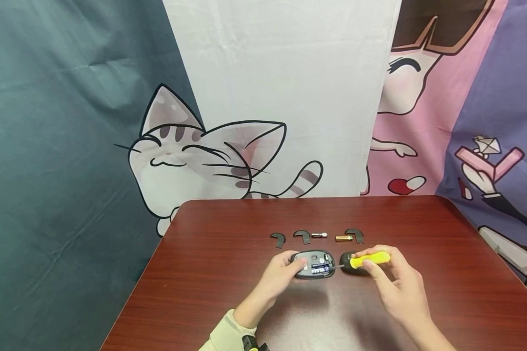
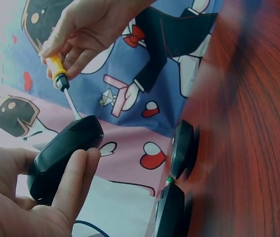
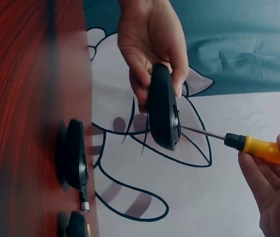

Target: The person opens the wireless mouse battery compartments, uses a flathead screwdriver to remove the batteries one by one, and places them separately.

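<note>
My left hand (image 1: pixel 277 274) grips a black computer mouse (image 1: pixel 305 274) by one end, its grey underside facing up. Inside its uncovered compartment sit blue-and-white batteries (image 1: pixel 320 270). A screwdriver (image 1: pixel 371 260) with a yellow handle is pinched between the thumb and fingers of my right hand (image 1: pixel 401 290). Its thin metal shaft (image 3: pixel 204 132) points left, the tip right at the compartment's end of the mouse. In the left wrist view the mouse's dark side (image 2: pixel 63 153) rests across my left fingers, and the tip meets its far end.
Another black mouse (image 1: pixel 348 263) lies beyond the screwdriver, partly hidden by my right hand. Curved dark pieces (image 1: pixel 278 240) form a row behind, with a silver battery (image 1: pixel 319 235) and a gold battery (image 1: pixel 344 238) among them. The brown table (image 1: pixel 193 273) ends at a printed curtain (image 1: pixel 281 73).
</note>
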Demonstrator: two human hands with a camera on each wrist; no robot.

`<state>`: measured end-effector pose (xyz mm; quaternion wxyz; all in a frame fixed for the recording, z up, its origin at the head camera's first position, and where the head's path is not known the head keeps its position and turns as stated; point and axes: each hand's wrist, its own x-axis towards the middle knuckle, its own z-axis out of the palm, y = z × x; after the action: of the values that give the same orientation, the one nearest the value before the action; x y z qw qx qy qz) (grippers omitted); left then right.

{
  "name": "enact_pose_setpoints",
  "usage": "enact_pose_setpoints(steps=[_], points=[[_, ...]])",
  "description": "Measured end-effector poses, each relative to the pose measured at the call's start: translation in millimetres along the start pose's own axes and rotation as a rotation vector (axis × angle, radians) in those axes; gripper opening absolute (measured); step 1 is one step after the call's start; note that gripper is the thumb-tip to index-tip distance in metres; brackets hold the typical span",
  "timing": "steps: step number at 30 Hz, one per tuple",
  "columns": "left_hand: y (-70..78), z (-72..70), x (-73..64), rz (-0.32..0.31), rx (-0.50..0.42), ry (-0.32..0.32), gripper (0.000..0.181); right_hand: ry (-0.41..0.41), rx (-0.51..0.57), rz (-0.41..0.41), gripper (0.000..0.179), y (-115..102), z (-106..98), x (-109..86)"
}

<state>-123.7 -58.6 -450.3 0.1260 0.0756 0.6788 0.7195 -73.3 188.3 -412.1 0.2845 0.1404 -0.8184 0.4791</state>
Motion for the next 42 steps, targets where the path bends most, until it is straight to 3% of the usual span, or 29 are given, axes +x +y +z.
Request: enact_pose_setpoints(steps=[9,14,19,23,25,27,30,32,35,38,42], points=[[1.1,3.9,0.8,0.003,-0.003,0.013,0.03,0.121,-0.044,-0.135,0.044,-11,14,-2.7],[0.8,5.0,1.3,0.001,0.009,0.016,0.03,0.178,-0.098,-0.142,0.046,-12,17,-3.2],[1.0,5.8,2.2,0.009,0.021,0.009,0.031,0.214,-0.16,-0.247,0.02,-10,21,-4.4],[2.9,5.9,2.2,0.014,0.044,0.014,0.031,0.225,-0.19,-0.347,0.043,-10,26,-3.4],[3.2,5.4,2.3,0.016,0.067,0.022,0.031,0.208,-0.192,-0.379,0.042,-10,28,-3.0],[3.1,4.5,2.4,0.016,0.091,0.027,0.03,0.181,-0.188,-0.37,0.03,-10,28,-2.6],[3.5,2.3,3.1,0.018,0.079,0.017,0.029,0.146,-0.145,-0.202,0.017,-10,24,-1.5],[4.0,1.1,4.3,0.013,0.046,0.004,0.03,0.135,-0.045,-0.034,0.025,-6,21,-0.5],[5.0,-0.8,6.2,-0.003,-0.003,-0.009,0.03,0.153,0.31,0.175,0.023,3,20,0.1],[5.6,-2.6,7.3,-0.017,-0.032,-0.01,0.03,0.204,0.741,0.271,0.013,17,22,-1.3],[7.6,-3.8,8.8,-0.021,-0.039,-0.013,0.029,0.227,1.059,0.344,0.012,33,24,-5.5]])
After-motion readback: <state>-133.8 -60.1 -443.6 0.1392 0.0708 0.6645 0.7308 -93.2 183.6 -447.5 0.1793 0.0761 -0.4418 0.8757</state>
